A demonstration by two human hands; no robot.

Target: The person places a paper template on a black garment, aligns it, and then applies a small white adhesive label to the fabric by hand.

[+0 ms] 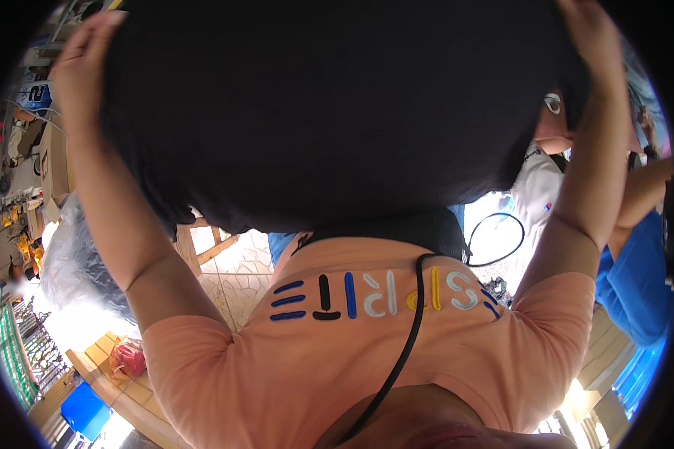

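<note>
A wide black cloth [337, 112] hangs stretched out in front of me and fills the upper middle of the head view. Its lower edge droops in loose folds at about waist height. At the upper left, my left hand [86, 63] is closed on the cloth's side edge. My right hand [593, 37] grips the opposite side at the upper right, its fingertips partly cut off by the picture's edge. Both arms are raised and spread apart. Whether the cloth is a garment or a plain piece of fabric, I cannot tell.
A clear plastic bag [79, 262] with dark contents and a cardboard box [55, 161] are on the left. Below the cloth show a wooden frame [210, 243] and tiled floor [236, 277]. A person in blue [636, 277] is close on my right. A black cable [408, 344] crosses my shirt.
</note>
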